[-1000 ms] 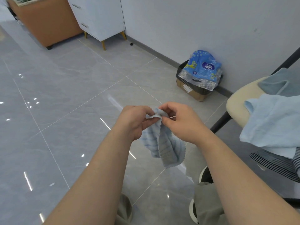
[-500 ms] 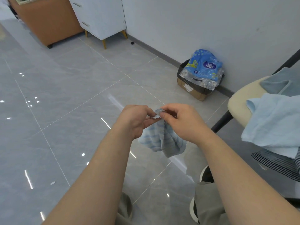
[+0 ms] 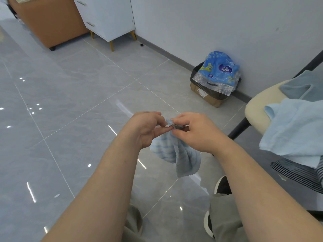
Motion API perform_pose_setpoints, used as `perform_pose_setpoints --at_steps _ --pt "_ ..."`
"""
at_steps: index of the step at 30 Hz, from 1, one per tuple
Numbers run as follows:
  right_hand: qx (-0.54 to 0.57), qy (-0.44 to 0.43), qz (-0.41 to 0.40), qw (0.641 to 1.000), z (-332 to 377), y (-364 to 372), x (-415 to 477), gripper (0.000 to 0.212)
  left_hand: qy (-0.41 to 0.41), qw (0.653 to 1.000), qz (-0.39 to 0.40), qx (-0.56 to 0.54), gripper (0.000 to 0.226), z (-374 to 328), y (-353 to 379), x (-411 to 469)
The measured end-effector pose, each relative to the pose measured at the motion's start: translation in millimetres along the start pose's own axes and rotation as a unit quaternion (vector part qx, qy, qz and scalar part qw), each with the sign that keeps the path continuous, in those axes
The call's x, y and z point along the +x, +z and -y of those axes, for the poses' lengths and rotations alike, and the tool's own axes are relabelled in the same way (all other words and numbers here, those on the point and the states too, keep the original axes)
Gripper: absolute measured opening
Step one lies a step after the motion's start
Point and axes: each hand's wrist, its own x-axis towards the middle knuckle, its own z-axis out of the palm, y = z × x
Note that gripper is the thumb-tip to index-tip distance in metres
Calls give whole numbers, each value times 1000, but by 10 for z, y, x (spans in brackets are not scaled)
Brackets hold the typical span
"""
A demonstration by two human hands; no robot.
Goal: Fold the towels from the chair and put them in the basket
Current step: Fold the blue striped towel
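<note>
On my feed both hands meet near the centre of view. The left hand [image 3: 145, 128] and the right hand [image 3: 197, 131] each pinch the top edge of a small blue-striped towel [image 3: 176, 154] between thumb and fingertips, and the two grips almost touch. The rest of the towel hangs bunched below them, toward six o'clock. At three o'clock stands the chair [image 3: 253, 109]. Its cream seat carries a pale blue towel [image 3: 293, 130] draped over the front edge, a teal towel [image 3: 300, 88] behind it at two o'clock, and a dark-striped cloth [image 3: 297, 173] lower down, at four. At one o'clock a cardboard box [image 3: 208, 96] sits against the wall with a blue plastic pack [image 3: 220, 69] on top.
</note>
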Motion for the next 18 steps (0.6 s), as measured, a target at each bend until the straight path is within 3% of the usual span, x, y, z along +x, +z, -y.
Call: perform_pose_setpoints --at_steps 5,9,12,15,18 --pt "-55 1 -7 998 -45 25 19 24 -41 997 46 -39 29 -3 -21 -21" --pt "-43 25 -43 998 -37 14 15 22 -65 993 70 -75 47 -20 -60 -20" --pt "0 46 -66 997 -27 -2 5 20 -33 996 62 -47 51 -36 -36 -53" --pt "46 74 -86 992 -44 -12 9 18 43 991 16 125 62 0 -56 -20" --pt "100 74 -87 988 -61 -34 23 20 179 902 -9 393 60 50 -91 -16"
